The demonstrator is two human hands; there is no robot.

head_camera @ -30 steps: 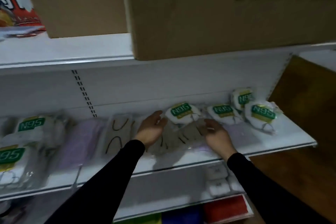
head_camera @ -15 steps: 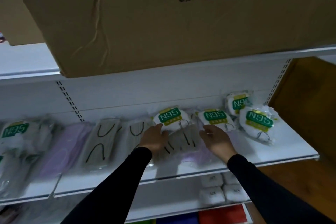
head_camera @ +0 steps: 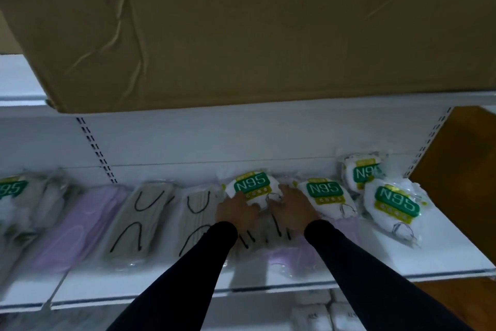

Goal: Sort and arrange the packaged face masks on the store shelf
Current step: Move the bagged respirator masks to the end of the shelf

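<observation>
Both hands bracket one N95 mask packet at the shelf's far edge.
Left hand and right hand press fingers on the N95 packet from either side; it lies just beyond them, long axis left-right, equally near both, on the white shelf.

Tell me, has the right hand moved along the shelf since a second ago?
Yes. The right hand has shifted left, from beside the second N95 pack onto the middle N95 pack, closing in on the left hand.
</observation>
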